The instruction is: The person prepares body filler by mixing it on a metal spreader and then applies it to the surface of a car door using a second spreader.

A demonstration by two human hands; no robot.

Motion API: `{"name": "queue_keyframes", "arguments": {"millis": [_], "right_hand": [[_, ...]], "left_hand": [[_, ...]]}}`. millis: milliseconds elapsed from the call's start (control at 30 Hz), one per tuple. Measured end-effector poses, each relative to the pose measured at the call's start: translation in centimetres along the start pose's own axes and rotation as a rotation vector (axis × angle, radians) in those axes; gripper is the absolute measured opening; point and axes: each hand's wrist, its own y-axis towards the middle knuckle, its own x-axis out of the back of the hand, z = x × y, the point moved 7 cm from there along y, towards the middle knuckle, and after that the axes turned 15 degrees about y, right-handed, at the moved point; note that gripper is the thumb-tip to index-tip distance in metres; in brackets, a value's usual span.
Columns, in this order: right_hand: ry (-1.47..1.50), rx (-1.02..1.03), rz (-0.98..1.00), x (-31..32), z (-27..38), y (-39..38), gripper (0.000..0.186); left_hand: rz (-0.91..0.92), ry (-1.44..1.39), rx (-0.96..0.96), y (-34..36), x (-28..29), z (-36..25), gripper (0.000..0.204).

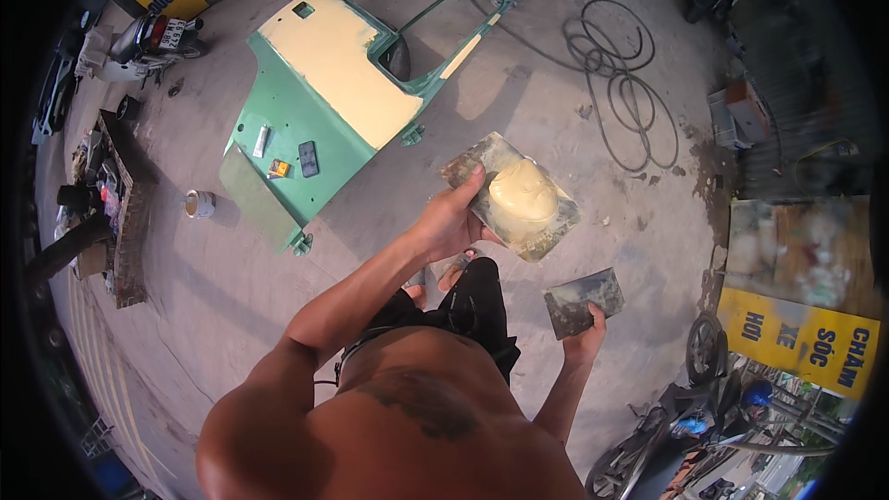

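Observation:
My left hand (446,224) grips the corner of a flat, stained mixing board (535,245), thumb on top. A thick mound of cream-coloured body filler (523,190) sits on the board. Lower and to the right, my right hand (583,343) is closed on the edge of a thin dark grey spreader (585,302), held apart from the board. Ahead of me lies a green vehicle door panel (264,116) with a window opening. A broad cream filler layer (338,74) covers much of its upper part.
On the panel lie a phone (308,158), a tube (262,141) and a small yellow box (279,168). A tin (198,204) stands left of it. A coiled hose (630,97) lies at the right. Motorbikes (153,39) stand around, and a yellow sign (755,315) is at right.

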Motion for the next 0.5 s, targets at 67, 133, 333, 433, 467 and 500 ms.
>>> {"name": "queue_keyframes", "arguments": {"millis": [67,133,333,433,467,500], "right_hand": [[0.005,0.012,0.0,-0.7,1.6,4.3,0.034],[0.045,0.021,0.055,-1.5,2.9,10.0,0.039],[0.156,-0.014,0.048,-14.5,6.8,24.3,0.034],[0.066,0.05,-0.001,-22.5,9.5,32.9,0.026],[0.072,0.0,0.016,-25.8,10.8,35.3,0.025],[0.085,-0.066,0.033,-29.7,11.2,37.5,0.025]], "left_hand": [[-0.024,0.012,0.065,4.3,0.4,-1.0,0.057],[-0.034,-0.015,0.017,8.9,-0.3,-3.5,0.056],[-0.281,-0.043,-0.118,17.3,4.9,-14.7,0.056],[-0.398,-0.033,-0.269,18.8,6.8,-22.2,0.057],[-0.445,0.002,-0.329,19.4,7.6,-23.8,0.058],[-0.473,0.011,-0.344,20.2,8.3,-25.2,0.058]]}}
